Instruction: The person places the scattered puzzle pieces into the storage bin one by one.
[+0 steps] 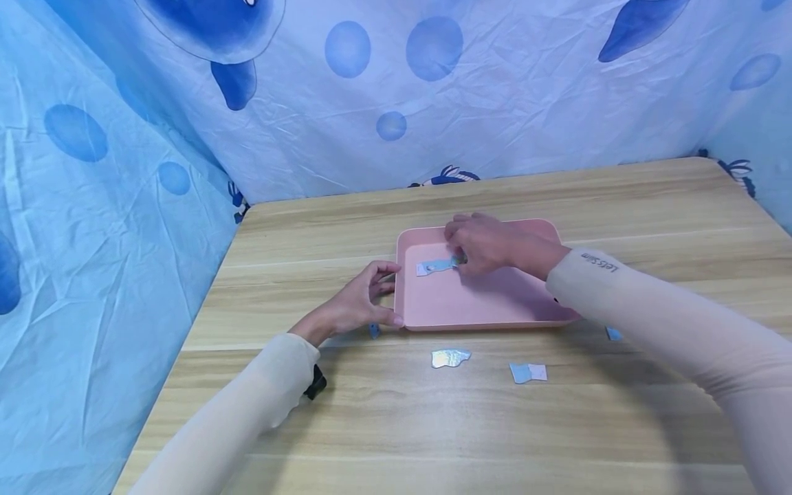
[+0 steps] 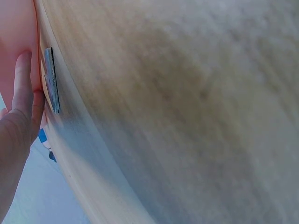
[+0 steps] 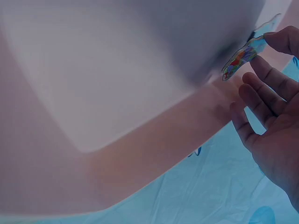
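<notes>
A shallow pink tray (image 1: 482, 302) sits on the table. My left hand (image 1: 355, 302) touches its left wall, thumb at the near corner and fingers spread farther up the side. In the left wrist view a straight finger (image 2: 22, 81) lies against the pink wall. Over the tray's far part, my right hand (image 1: 485, 244) pinches a colourful, wavy-edged puzzle piece (image 3: 244, 57) between thumb and index finger, the other fingers held apart. A light-blue and white puzzle piece (image 1: 433, 267) lies on the tray floor, just left of the right hand.
In front of the tray lie a shiny puzzle piece (image 1: 450, 357) and a blue-white one (image 1: 528, 372). Another blue piece (image 1: 613, 333) is by the right forearm, and a small one (image 1: 374, 330) under the left hand. A patterned blue curtain (image 1: 396, 89) hangs behind the table (image 1: 396, 440).
</notes>
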{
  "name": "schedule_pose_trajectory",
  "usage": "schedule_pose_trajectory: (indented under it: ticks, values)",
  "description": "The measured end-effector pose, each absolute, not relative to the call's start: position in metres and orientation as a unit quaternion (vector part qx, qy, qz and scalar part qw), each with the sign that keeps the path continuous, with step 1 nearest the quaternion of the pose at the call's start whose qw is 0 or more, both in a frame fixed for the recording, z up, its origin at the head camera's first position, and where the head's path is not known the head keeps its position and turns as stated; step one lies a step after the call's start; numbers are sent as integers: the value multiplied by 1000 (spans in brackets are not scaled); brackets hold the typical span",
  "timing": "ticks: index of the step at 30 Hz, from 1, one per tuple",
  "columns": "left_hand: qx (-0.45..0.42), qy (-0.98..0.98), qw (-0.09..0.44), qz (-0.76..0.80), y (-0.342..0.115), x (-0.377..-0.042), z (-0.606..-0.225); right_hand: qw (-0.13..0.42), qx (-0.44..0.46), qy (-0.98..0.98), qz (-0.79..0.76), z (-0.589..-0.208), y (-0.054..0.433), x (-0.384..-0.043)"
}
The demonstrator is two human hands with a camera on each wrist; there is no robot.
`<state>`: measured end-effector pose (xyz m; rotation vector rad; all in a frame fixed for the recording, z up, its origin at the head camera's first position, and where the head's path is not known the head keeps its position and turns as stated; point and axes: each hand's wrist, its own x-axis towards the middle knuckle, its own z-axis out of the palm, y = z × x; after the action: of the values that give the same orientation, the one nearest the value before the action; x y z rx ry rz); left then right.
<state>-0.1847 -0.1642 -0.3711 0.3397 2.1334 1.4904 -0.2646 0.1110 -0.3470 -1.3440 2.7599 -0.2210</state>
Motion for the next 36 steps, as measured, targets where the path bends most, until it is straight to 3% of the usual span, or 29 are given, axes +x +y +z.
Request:
schedule_pose_trajectory:
  ticks: [36]
  values:
    - [136, 790, 250, 543, -164, -184, -372, 52, -422, 904, -44, -348, 115, -267]
